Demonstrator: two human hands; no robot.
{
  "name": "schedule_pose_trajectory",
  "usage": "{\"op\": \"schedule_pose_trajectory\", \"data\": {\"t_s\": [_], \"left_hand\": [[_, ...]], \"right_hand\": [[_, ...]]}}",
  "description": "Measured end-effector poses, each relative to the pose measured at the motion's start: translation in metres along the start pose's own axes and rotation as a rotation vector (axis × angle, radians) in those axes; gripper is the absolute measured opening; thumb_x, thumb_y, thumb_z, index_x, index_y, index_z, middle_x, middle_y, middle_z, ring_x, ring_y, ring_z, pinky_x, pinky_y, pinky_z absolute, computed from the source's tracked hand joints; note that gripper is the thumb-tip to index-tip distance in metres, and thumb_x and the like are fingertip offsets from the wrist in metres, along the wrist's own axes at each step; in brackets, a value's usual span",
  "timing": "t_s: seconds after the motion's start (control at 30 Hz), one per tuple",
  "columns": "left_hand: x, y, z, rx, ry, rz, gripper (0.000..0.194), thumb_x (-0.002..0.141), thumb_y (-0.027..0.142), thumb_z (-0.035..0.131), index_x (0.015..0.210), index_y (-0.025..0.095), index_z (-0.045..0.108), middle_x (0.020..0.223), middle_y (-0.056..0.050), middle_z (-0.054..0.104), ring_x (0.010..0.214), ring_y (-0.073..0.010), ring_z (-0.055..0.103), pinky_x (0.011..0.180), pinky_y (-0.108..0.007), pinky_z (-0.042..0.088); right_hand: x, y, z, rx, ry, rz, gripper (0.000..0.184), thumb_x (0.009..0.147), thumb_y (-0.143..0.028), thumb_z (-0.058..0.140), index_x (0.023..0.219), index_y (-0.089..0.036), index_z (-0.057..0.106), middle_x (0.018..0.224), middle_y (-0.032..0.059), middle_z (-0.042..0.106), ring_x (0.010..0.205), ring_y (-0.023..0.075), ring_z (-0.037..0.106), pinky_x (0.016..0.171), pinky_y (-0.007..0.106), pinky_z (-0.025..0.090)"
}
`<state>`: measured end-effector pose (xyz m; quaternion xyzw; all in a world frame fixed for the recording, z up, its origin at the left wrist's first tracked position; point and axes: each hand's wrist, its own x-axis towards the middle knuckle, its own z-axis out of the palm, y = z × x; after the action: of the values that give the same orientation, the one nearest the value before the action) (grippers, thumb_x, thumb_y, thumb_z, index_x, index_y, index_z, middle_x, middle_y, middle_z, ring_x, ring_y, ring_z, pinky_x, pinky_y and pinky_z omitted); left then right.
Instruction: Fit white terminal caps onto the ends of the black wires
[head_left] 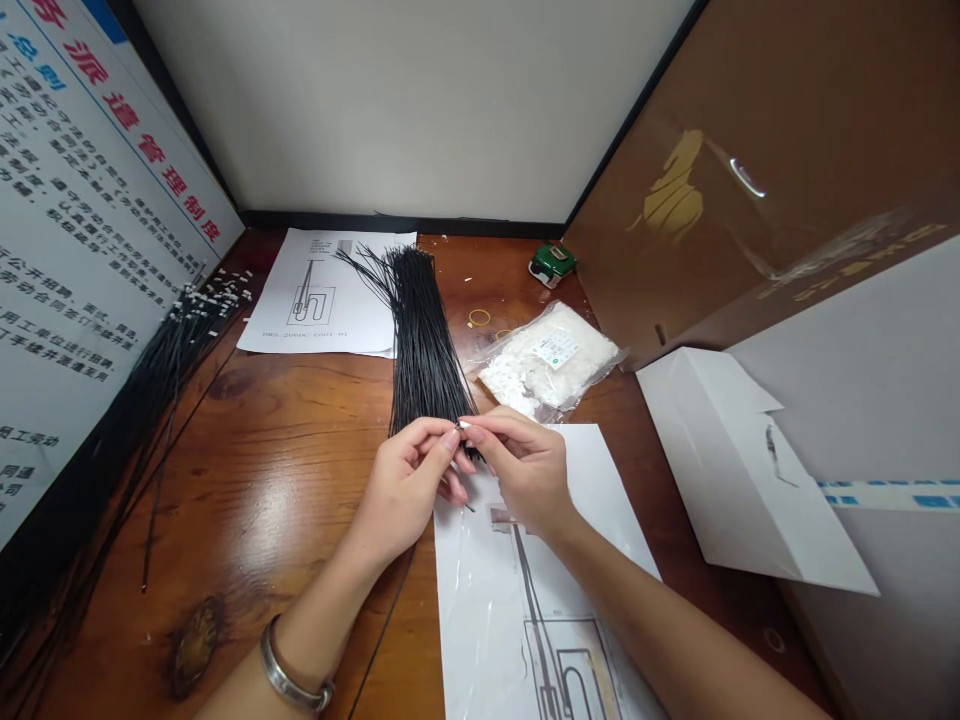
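My left hand is closed in a pinch on a thin black wire, whose length trails down toward the bottom of the view. Facing it, my right hand pinches a small white connector. The fingertips of both hands meet around the wire's end, so whether the end sits inside the connector is hidden. Just beyond the hands lies a thick bundle of black wires. A clear bag of small white pieces rests to its right. Below the hands is a printed wiring drawing.
Wires with white ends lean along the left panel. Another drawing sheet lies partly under the bundle. A green tape measure and a rubber band are at the back. A brown box and a folded white card border the right.
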<state>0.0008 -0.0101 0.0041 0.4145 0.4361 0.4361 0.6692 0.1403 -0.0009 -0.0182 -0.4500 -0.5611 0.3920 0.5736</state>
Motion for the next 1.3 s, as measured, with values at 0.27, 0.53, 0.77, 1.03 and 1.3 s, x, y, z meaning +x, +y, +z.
{"op": "schedule_pose_trajectory", "data": {"t_s": [0.27,0.53,0.77,1.03,1.3], "left_hand": [[-0.0006,-0.0015,0.0,0.049,0.022,0.024,0.03,0.084,0.043,0.061,0.085,0.014,0.061,0.067,-0.001,0.064,0.047,-0.0089,0.058,0.047,-0.019,0.046],[0.0003,-0.0022,0.0002,0.066,0.024,0.015,0.024,0.087,0.038,0.058,0.085,0.014,0.059,0.066,-0.002,0.065,0.049,-0.0096,0.058,0.05,-0.02,0.046],[-0.0011,-0.0026,-0.0005,0.091,0.023,0.032,0.021,0.089,0.035,0.055,0.085,0.015,0.057,0.069,-0.001,0.065,0.05,-0.009,0.059,0.051,-0.02,0.047],[-0.001,-0.0037,-0.0001,0.107,0.023,0.031,0.021,0.089,0.034,0.054,0.084,0.013,0.059,0.07,-0.002,0.066,0.051,-0.0084,0.059,0.05,-0.019,0.047],[0.0002,-0.0035,0.0005,0.077,0.033,0.028,0.022,0.086,0.036,0.059,0.091,0.014,0.057,0.066,-0.001,0.066,0.05,-0.0096,0.06,0.05,-0.019,0.048]], "right_hand": [[-0.001,0.0011,-0.0013,0.012,-0.058,-0.014,0.013,0.079,-0.018,0.066,0.084,-0.026,0.075,0.069,0.0005,0.067,0.057,0.012,0.057,0.05,0.028,0.046],[-0.0001,0.0008,0.0001,0.09,-0.034,0.075,0.011,0.079,-0.02,0.067,0.083,-0.027,0.075,0.073,0.0005,0.069,0.059,0.0116,0.061,0.052,0.027,0.05],[0.0,0.0007,0.0008,0.077,-0.036,0.107,0.007,0.077,-0.022,0.068,0.081,-0.023,0.073,0.072,0.0014,0.069,0.055,0.0113,0.06,0.047,0.025,0.049],[0.0005,0.0001,0.0004,0.07,-0.04,0.118,0.007,0.076,-0.021,0.067,0.08,-0.022,0.073,0.069,0.0005,0.066,0.055,0.0095,0.057,0.043,0.022,0.043],[0.0013,0.0007,0.0004,0.094,-0.031,0.093,0.004,0.077,-0.021,0.068,0.079,-0.02,0.071,0.083,0.0027,0.062,0.054,0.0072,0.053,0.04,0.021,0.041]]}}
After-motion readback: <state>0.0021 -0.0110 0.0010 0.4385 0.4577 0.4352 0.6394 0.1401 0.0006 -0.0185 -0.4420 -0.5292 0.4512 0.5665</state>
